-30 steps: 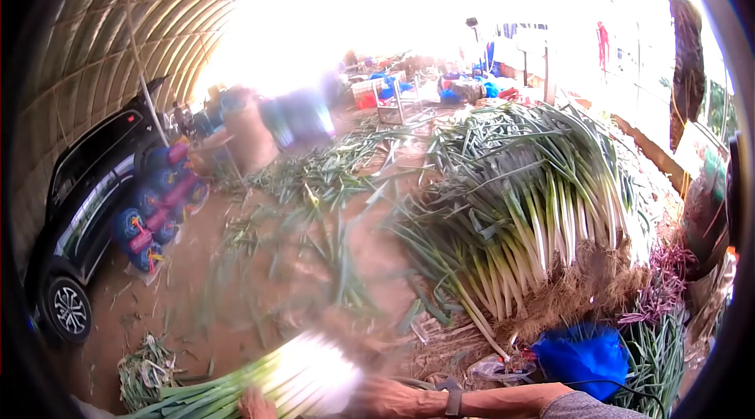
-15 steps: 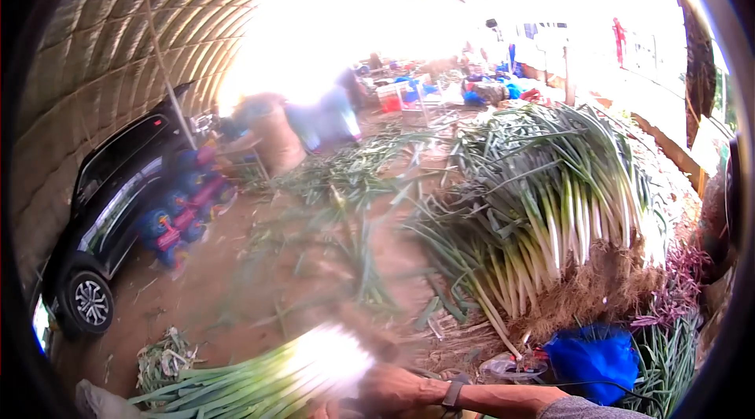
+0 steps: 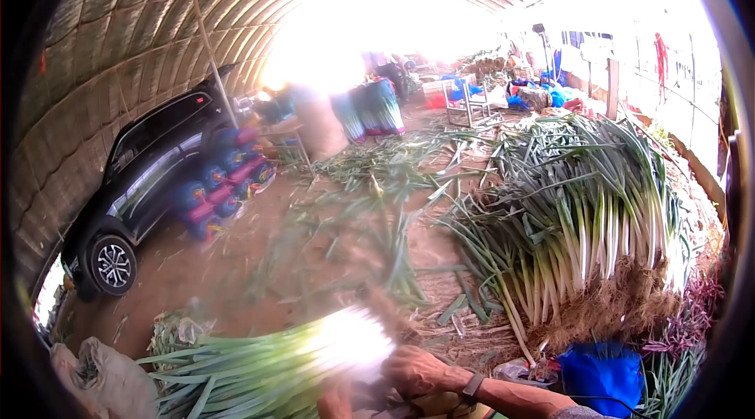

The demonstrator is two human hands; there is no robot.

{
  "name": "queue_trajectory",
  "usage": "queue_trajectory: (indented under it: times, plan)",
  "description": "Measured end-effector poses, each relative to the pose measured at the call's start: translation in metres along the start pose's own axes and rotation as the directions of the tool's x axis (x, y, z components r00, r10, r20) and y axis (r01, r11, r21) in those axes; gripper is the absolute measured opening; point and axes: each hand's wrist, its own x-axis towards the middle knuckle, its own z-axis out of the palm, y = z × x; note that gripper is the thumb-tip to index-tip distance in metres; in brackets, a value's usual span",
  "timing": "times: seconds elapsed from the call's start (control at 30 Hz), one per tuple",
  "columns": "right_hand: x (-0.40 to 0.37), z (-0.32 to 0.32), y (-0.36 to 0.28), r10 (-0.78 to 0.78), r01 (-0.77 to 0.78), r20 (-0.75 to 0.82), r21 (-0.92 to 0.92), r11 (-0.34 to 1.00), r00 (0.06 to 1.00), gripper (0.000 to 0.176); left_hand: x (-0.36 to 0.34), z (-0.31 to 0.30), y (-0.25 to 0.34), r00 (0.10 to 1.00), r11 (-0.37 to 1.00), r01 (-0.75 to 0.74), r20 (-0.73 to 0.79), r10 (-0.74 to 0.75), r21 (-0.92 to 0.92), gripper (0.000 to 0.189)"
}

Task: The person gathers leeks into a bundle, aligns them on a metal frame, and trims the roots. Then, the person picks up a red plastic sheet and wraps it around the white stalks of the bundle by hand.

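Nearest, a bundle of long green onions (image 3: 252, 360) lay across the person's front, leaves fanned to the left and glaring white stalks to the right, probably all turned one way so that the ends lined up. The right hand (image 3: 418, 372), with a band (image 3: 473, 384) at its wrist, was drawn in narrow, fingers curled beside the white stalks; whether it gripped them I could not tell. The left hand (image 3: 336, 399) was at the bundle's lower edge, perhaps steadying it, but blur hid its fingers, so its grip was unclear too.

A pale sack (image 3: 110, 383) slumped near the leaf tips; a blue bag (image 3: 604, 376) sat beyond the right forearm. Farther off, a large heap of onions (image 3: 582, 206) lay with its roots (image 3: 602, 305) toward the person, likely for easy reach by the base. Loose leaves (image 3: 393, 158) littered the ground. Past them, a black car (image 3: 161, 159) stood at left, and upright bundles (image 3: 381, 108) stood close together, possibly to save floor space.
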Motion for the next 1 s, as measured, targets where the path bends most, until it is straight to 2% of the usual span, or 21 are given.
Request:
queue_trajectory:
  times: [0.13,0.23,0.33,0.43,0.53,0.63,0.73,0.8,0.87,0.93,1.0]
  plan:
    - [0.001,-0.011,-0.005,0.002,-0.002,-0.053,0.003,1.0,0.999,0.02,-0.002,-0.003,0.007,0.998,0.998,0.065,0.007,-0.064,-0.025,0.048]
    - [-0.003,-0.011,-0.001,0.049,-0.051,-0.033,-0.042,0.998,0.998,0.016,0.0,-0.004,0.011,0.996,0.996,0.085,0.026,-0.084,-0.009,0.045]
    - [-0.005,-0.006,0.006,0.025,-0.027,-0.08,-0.021,0.999,0.996,0.014,-0.001,0.005,-0.001,1.0,0.999,0.014,-0.013,-0.014,0.035,0.04]
    - [-0.006,-0.006,0.006,0.054,-0.054,-0.051,-0.005,0.999,0.997,0.016,-0.005,0.024,-0.03,0.968,0.941,-0.2,-0.093,0.233,0.271,0.036]
    - [-0.007,0.001,0.011,0.047,-0.048,-0.059,-0.028,0.998,0.997,0.02,-0.001,0.018,-0.015,0.998,0.998,0.007,-0.068,-0.011,-0.056,0.036]
    - [-0.008,0.002,0.013,0.082,-0.082,0.007,-0.007,0.997,0.997,0.025,-0.001,0.017,-0.017,0.998,0.995,0.052,-0.035,-0.056,-0.088,0.038]
    - [-0.006,0.001,0.012,0.063,-0.063,-0.003,-0.018,0.998,0.998,0.026,-0.003,0.015,-0.009,0.991,0.99,0.12,-0.043,-0.124,-0.079,0.041]
    - [-0.015,0.022,0.025,0.085,-0.084,-0.007,0.083,0.993,0.996,0.027,-0.002,0.013,-0.013,0.994,0.989,0.109,-0.007,-0.111,-0.101,0.043]
    - [-0.009,0.011,0.019,0.082,-0.081,-0.004,0.098,0.992,0.997,0.031,-0.002,0.007,-0.01,0.991,0.987,0.133,0.042,-0.129,-0.093,0.045]
    - [-0.003,-0.016,0.005,0.055,-0.055,0.011,0.029,0.998,0.998,0.036,0.0,-0.002,0.003,0.99,0.986,0.136,0.062,-0.13,-0.094,0.045]
    - [-0.011,-0.017,0.008,0.176,-0.166,-0.043,0.178,0.97,0.983,0.042,0.0,-0.005,0.009,0.99,0.987,0.131,0.058,-0.126,-0.091,0.045]
